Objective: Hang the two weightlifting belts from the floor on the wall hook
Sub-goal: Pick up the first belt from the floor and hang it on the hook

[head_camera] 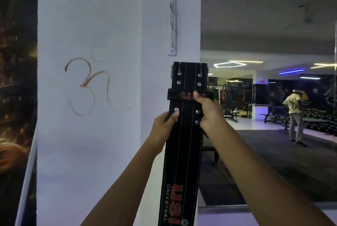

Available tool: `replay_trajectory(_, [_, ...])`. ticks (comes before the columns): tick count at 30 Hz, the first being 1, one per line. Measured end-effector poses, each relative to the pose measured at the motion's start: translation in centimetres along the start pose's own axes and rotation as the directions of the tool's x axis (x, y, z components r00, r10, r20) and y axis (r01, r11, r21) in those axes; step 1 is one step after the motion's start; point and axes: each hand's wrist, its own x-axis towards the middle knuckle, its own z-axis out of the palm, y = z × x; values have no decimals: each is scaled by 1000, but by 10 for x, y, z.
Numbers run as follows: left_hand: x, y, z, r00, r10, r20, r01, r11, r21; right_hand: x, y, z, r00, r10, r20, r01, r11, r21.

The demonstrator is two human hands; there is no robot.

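- Your two bare forearms reach up from the near edge, one on each side of a black weightlifting belt (184,134) that you hold upright in front of a white pillar (87,98).
- Low on the belt, red "USI" lettering with "UNIVERSAL" beside it in white; white stitch lines run its length.
- Your left hand (164,127) grips the belt's left edge, thumb pressed on the front just below a rivet, the other fingers wrapped behind and hidden.
- Your right hand (209,110) is clamped on the right edge a little higher, thumb tip on the keeper loop (182,95) that crosses the belt.
- The belt's top end, with its metal buckle (172,71) and rivets, sits just below a white hook rail (172,23) mounted vertically on the pillar; contact between them: cannot tell.
- Left on the pillar face: an orange drawn symbol (87,85).
- Far right: a dim gym floor, benches, ceiling strip lights, and a person (294,114) standing with their back to you.
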Motion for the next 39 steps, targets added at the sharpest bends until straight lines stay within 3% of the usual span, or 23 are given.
replay_trajectory(6, [18,1,11,996,-69,48,68,998,11,20,-31,5,992,-115,51,115,993,2])
replay_trajectory(10, [22,-2,12,997,-33,67,37,998,-58,24,-50,15,980,-183,77,184,983,-3])
replay_trajectory(15, [-8,-51,10,966,-185,183,204,974,-96,32,-52,13,976,-204,78,209,975,-69])
replay_trajectory(21, [7,-29,12,987,-80,140,110,968,-223,39,-42,9,978,-187,95,194,979,-69])
replay_trajectory(26, [-16,-66,4,947,-207,246,243,962,-126,42,-42,7,978,-185,102,189,982,-32])
replay_trajectory(30, [-19,-70,-3,917,-239,319,255,967,-7,42,-46,4,975,-195,103,198,980,-18])
replay_trajectory(34, [-19,-77,-6,936,-213,279,230,973,-28,38,-53,5,974,-208,95,212,977,-33])
replay_trajectory(39, [-34,-105,-9,929,-293,225,285,956,67,35,-52,5,975,-198,97,202,979,-30])
